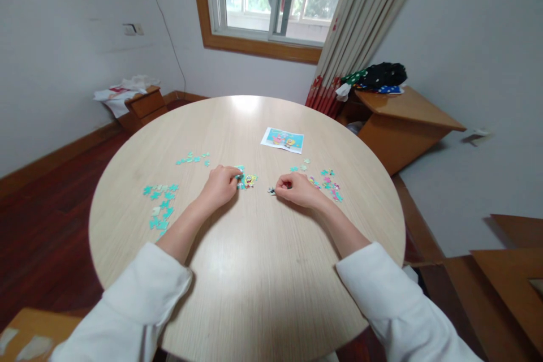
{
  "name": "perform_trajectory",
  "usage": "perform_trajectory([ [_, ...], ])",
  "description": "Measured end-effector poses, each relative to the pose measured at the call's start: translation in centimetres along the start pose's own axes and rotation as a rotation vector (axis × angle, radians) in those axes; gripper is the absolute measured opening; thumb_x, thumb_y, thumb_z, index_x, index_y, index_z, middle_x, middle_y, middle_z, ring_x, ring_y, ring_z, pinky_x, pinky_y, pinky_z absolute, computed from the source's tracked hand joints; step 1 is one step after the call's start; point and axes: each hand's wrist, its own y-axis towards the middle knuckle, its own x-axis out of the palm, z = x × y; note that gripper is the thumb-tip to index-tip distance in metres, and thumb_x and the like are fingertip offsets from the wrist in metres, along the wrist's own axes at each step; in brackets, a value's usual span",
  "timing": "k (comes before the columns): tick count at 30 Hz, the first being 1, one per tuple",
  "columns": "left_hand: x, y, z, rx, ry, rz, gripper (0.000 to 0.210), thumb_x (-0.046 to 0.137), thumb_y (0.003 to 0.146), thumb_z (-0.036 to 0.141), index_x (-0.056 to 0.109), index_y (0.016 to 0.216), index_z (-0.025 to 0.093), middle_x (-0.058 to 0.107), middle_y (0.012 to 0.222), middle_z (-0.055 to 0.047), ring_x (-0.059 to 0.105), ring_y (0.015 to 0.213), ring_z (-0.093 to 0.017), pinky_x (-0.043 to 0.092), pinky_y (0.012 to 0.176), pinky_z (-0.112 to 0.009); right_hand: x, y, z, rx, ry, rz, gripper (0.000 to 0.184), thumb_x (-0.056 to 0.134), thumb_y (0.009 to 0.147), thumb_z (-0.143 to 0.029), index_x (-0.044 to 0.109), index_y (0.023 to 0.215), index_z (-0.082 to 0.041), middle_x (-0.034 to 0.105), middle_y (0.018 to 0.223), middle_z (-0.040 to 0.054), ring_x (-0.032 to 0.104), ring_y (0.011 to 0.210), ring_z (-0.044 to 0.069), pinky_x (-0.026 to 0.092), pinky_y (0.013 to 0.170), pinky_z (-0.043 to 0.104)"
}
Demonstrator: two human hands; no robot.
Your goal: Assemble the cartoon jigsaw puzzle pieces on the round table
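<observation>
Both our hands are over the pale round desk (254,277). Left hand (219,185): fingers bent over the left edge of the joined section (250,181); we cannot tell whether its grip pinches or merely steadies. Right hand (297,188): grip closed, thumb and forefinger together on a small dark piece (271,190), just right of that section, a gap between.

Handling, our judgement: pinch lightly by the edges, keep the piece level, turn it against the printed picture (283,140) beyond, press straight down, and let the left hand brace so joined pieces do not slide.

Containers: we see none holding pieces; teal pieces (165,203) lie loose at left, pink pieces (333,186) at right. Cloths (373,77) sit on top of the tilted cabinet (403,127); its inside we cannot make out
</observation>
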Motion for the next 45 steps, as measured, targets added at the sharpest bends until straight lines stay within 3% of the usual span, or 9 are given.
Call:
perform_trajectory([
  [3, -0.1, 0.1, 0.6, -0.097, -0.155, 0.073, 0.031, 0.044, 0.077, 0.013, 0.07, 0.095, 0.012, 0.071, 0.095, -0.011, 0.06, 0.08, -0.018, 0.045, 0.078, -0.031, 0.3, 0.0, 0.0, -0.05, 0.116, -0.002, 0.016, 0.052, 0.069, -0.023, 0.063, 0.061, -0.014, 0.056, 0.058, 0.0003, 0.046, 0.058, 0.01, 0.034, 0.06, 0.024],
  [9, -0.3, -0.4, 2.1, -0.011, -0.499, -0.124, 0.027, 0.059, 0.075, 0.03, 0.069, 0.091, 0.011, 0.07, 0.088, -0.011, 0.059, 0.075, -0.017, 0.045, 0.07, -0.03, 0.8, -0.1, -0.8, -0.081, 0.348, -0.019, 0.019, 0.055, 0.07, -0.029, 0.064, 0.064, -0.013, 0.057, 0.06, 0.0021, 0.045, 0.058, 0.01, 0.034, 0.056, 0.024],
  [19, 0.2, -0.8, 2.1, -0.033, -0.703, -0.214, 0.029, 0.068, 0.068, 0.035, 0.066, 0.082, 0.01, 0.067, 0.079, -0.009, 0.06, 0.072, -0.016, 0.045, 0.067, -0.03, 1.2, -0.3, -1.3, -0.072, 0.428, -0.038, 0.02, 0.059, 0.069, -0.032, 0.064, 0.065, -0.013, 0.057, 0.06, 0.0009, 0.044, 0.057, 0.009, 0.034, 0.056, 0.024],
  [25, -0.4, -0.8, 2.3, -0.057, -0.694, -0.237, 0.025, 0.068, 0.068, 0.034, 0.066, 0.078, 0.011, 0.067, 0.074, -0.007, 0.06, 0.069, -0.015, 0.045, 0.064, -0.029, 1.3, -0.2, -1.3, -0.08, 0.428, -0.044, 0.024, 0.058, 0.072, -0.034, 0.068, 0.069, -0.013, 0.058, 0.06, 0.0011, 0.043, 0.055, 0.009, 0.034, 0.056, 0.024],
  [31, -2.0, -0.3, 0.2, -0.159, -0.632, -0.233, 0.022, 0.07, 0.064, 0.03, 0.067, 0.075, 0.012, 0.068, 0.07, -0.006, 0.06, 0.063, -0.014, 0.043, 0.057, -0.025, 1.4, -0.2, -0.4, -0.101, 0.375, -0.005, 0.025, 0.058, 0.073, -0.034, 0.069, 0.072, -0.013, 0.063, 0.065, 0.0035, 0.046, 0.058, 0.01, 0.035, 0.057, 0.025],
  [34, -2.6, -0.2, -0.7, -0.21, -0.571, -0.288, 0.018, 0.068, 0.064, 0.027, 0.068, 0.073, 0.012, 0.068, 0.067, -0.006, 0.058, 0.059, -0.013, 0.041, 0.054, -0.023, 1.6, -0.1, 0.2, -0.104, 0.364, -0.002, 0.024, 0.058, 0.073, -0.032, 0.07, 0.073, -0.012, 0.064, 0.065, 0.0036, 0.047, 0.058, 0.01, 0.036, 0.059, 0.025],
  [39, -2.7, -0.4, -0.5, -0.288, -0.472, -0.35, 0.015, 0.065, 0.063, 0.025, 0.069, 0.071, 0.013, 0.064, 0.057, -0.002, 0.049, 0.047, -0.01, 0.031, 0.045, -0.021, 1.7, -0.1, 0.4, -0.106, 0.342, -0.002, 0.024, 0.057, 0.073, -0.032, 0.07, 0.074, -0.012, 0.063, 0.065, 0.0035, 0.046, 0.058, 0.01, 0.036, 0.058, 0.025],
  [45, -2.4, -0.3, -0.2, -0.329, -0.475, -0.335, 0.009, 0.065, 0.06, 0.02, 0.066, 0.065, 0.013, 0.059, 0.051, 0.001, 0.046, 0.044, -0.009, 0.029, 0.044, -0.021, 1.7, 0.0, 0.4, -0.11, 0.338, -0.013, 0.025, 0.057, 0.074, -0.033, 0.07, 0.075, -0.011, 0.063, 0.066, 0.0033, 0.046, 0.058, 0.01, 0.035, 0.058, 0.025],
])
